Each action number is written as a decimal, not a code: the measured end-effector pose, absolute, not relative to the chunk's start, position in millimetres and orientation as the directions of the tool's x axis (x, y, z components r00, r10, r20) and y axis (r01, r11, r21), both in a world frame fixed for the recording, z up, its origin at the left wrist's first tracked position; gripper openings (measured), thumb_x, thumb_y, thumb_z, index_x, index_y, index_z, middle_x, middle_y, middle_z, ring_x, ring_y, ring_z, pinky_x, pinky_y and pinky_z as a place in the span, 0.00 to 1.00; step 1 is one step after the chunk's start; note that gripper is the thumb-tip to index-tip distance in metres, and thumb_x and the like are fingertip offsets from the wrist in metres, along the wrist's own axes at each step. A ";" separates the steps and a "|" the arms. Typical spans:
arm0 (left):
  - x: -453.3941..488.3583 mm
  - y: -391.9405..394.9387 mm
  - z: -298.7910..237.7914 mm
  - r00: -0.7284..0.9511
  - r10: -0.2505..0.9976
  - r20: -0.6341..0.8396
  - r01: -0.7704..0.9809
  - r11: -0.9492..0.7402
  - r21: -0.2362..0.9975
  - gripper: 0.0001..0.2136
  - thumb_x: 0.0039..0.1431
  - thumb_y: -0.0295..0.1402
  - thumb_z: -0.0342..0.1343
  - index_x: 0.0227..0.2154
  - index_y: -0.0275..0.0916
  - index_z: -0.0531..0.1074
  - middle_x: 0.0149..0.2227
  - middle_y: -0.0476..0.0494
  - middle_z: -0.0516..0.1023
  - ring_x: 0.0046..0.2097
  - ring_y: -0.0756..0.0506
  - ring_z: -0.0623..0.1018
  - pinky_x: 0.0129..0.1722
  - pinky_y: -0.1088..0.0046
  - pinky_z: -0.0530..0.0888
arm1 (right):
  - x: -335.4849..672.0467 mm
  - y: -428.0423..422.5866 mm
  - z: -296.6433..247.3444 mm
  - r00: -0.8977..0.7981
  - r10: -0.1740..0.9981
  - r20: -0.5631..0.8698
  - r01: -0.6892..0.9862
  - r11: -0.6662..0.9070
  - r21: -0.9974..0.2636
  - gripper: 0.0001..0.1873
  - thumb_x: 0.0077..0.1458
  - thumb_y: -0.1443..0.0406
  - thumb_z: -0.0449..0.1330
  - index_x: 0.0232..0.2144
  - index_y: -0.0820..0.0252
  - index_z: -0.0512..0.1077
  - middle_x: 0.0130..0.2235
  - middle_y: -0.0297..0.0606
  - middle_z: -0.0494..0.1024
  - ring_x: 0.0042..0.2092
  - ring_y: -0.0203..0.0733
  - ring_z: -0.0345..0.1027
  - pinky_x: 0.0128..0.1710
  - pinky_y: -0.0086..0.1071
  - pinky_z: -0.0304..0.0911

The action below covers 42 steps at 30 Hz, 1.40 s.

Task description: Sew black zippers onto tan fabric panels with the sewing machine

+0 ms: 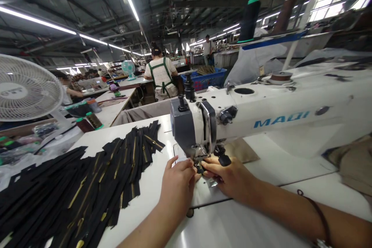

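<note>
A white sewing machine [261,112] stands on the white table [247,221]. Under its presser foot lies a small black zipper piece [200,168]. My left hand [177,186] is closed, its fingertips pinching the piece just left of the needle. My right hand [229,176] presses on the same piece from the right, fingers together beside the foot. A long pile of black zippers with gold teeth [84,186] spreads across the table to the left of my left hand.
A white fan [26,87] stands at the far left above bags of parts. Brown fabric [354,162] lies at the right edge. Thread cones [250,19] rise behind the machine. A person in a green apron [161,73] works at a table further back.
</note>
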<state>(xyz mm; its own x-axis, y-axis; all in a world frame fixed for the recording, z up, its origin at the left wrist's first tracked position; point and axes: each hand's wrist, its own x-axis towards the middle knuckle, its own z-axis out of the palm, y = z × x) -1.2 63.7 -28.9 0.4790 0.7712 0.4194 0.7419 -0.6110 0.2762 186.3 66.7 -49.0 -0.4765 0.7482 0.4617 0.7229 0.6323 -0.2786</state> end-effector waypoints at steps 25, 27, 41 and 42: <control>-4.7 77.5 -27.5 0.538 0.713 0.450 0.692 -0.678 0.247 0.06 0.54 0.24 0.59 0.23 0.39 0.73 0.32 0.48 0.80 0.37 0.44 0.78 0.53 0.54 0.64 | 186.9 78.5 -46.8 -0.502 0.752 0.427 0.749 0.625 -0.220 0.13 0.54 0.69 0.54 0.39 0.61 0.76 0.33 0.41 0.79 0.33 0.43 0.72 0.31 0.31 0.62; -4.9 77.2 -27.9 0.536 0.708 0.459 0.691 -0.681 0.243 0.06 0.54 0.23 0.59 0.23 0.38 0.73 0.32 0.47 0.80 0.37 0.44 0.78 0.53 0.53 0.64 | 187.0 77.7 -47.7 -0.496 0.748 0.441 0.752 0.624 -0.213 0.13 0.55 0.68 0.54 0.39 0.61 0.76 0.35 0.42 0.79 0.33 0.42 0.73 0.31 0.30 0.62; -6.3 78.8 -31.4 0.534 0.679 0.504 0.679 -0.700 0.223 0.06 0.54 0.24 0.57 0.24 0.39 0.73 0.32 0.47 0.80 0.37 0.44 0.79 0.53 0.52 0.64 | 186.6 78.6 -56.9 -0.489 0.753 0.439 0.756 0.617 -0.216 0.12 0.55 0.70 0.55 0.38 0.60 0.76 0.37 0.43 0.79 0.36 0.41 0.73 0.35 0.28 0.63; -6.3 78.5 -31.5 0.530 0.679 0.508 0.681 -0.697 0.222 0.06 0.54 0.24 0.57 0.24 0.39 0.73 0.33 0.46 0.80 0.37 0.44 0.79 0.53 0.51 0.64 | 186.2 78.2 -55.8 -0.484 0.760 0.433 0.761 0.610 -0.221 0.12 0.55 0.70 0.54 0.39 0.60 0.76 0.37 0.43 0.79 0.36 0.40 0.73 0.36 0.28 0.63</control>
